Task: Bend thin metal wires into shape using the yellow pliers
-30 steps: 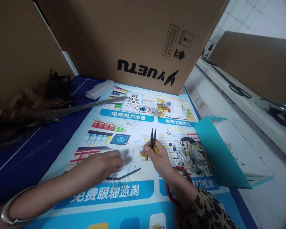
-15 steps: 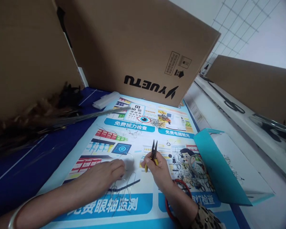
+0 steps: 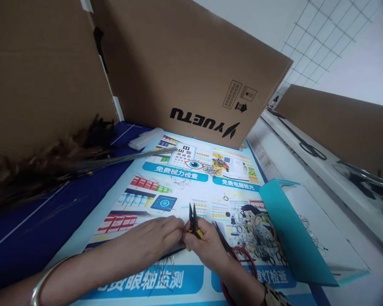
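Observation:
My right hand (image 3: 207, 248) is closed around small pliers (image 3: 193, 219) with yellow handles, jaws pointing up and away. My left hand (image 3: 153, 238) lies beside it, fingers pinched together against the right hand at the pliers; what they pinch is too thin to name, probably a bent wire. Bent wire loops (image 3: 164, 265) lie on the printed poster (image 3: 178, 187) just below my left hand. A second tool with red handles (image 3: 239, 255) rests under my right wrist.
A large cardboard box (image 3: 191, 72) stands behind the poster, another cardboard panel at left. A feather duster (image 3: 51, 163) lies on the blue table at left. A pile of small wire rings (image 3: 258, 231) and a teal folder (image 3: 293, 229) sit at right; scissors (image 3: 306, 146) lie on the ledge.
My right hand with the pliers has moved left and nearer, meeting my left hand. The left hand lifted off the wire loops and pinched. The camera tilted up.

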Demonstrator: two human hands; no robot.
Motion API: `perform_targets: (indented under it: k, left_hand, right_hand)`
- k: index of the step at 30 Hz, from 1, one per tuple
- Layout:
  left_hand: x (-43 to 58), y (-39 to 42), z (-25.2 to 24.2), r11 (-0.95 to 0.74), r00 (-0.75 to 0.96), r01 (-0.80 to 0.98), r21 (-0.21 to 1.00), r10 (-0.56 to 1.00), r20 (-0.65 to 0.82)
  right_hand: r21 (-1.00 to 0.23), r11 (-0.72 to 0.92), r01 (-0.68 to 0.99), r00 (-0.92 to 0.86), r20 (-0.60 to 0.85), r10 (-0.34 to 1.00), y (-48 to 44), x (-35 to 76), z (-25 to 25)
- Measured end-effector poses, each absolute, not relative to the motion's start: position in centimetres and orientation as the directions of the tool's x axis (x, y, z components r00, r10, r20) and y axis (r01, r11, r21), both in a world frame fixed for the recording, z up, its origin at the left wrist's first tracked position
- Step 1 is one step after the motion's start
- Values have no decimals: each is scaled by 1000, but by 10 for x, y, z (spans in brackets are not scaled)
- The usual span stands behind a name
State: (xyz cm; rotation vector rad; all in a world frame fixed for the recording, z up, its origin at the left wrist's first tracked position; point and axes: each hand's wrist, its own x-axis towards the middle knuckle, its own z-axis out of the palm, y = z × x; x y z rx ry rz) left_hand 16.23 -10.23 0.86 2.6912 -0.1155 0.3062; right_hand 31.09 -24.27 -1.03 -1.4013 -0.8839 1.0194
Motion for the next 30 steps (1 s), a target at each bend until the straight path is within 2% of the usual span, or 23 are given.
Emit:
perform_targets:
  k: [4, 7, 10, 12, 15, 19, 22, 27, 30]
  left_hand:
    - [171, -102, 12, -882, 967, -187, 433, -86, 241]
    - [177, -100, 10, -784, 970, -110, 611, 50, 239]
    - [182, -97, -1, -465, 913, 36, 885, 376, 160]
    - [185, -96, -10, -186, 883, 95, 978, 469, 3]
    - [190, -98, -15, 29, 896, 121, 992, 428, -122]
    - [197, -106, -4, 23, 892, 134, 991, 432, -131]
    - [202, -110, 3, 50, 874, 129, 990, 465, -137]
    - [205, -112, -3, 220, 834, 157, 963, 493, -248]
    - [203, -113, -7, 299, 843, 150, 942, 459, -280]
  right_hand:
    - [-986, -106, -127, 366, -146, 919, -240, 308, -10]
    - [-984, -88, -157, 437, -149, 887, -239, 308, -10]
    - [-985, -44, -167, 544, -130, 829, -239, 308, -11]
    - [-984, -13, -175, 580, -114, 807, -238, 308, -12]
    - [-983, -3, -181, 606, -114, 788, -236, 308, -14]
    - [-990, -23, -136, 612, -103, 784, -235, 309, -18]
    - [-998, -59, 13, 629, -38, 776, -238, 309, -20]
    - [-943, -183, 277, 643, 40, 765, -242, 306, -19]
    - [-903, -183, 388, 616, 106, 781, -243, 305, -18]
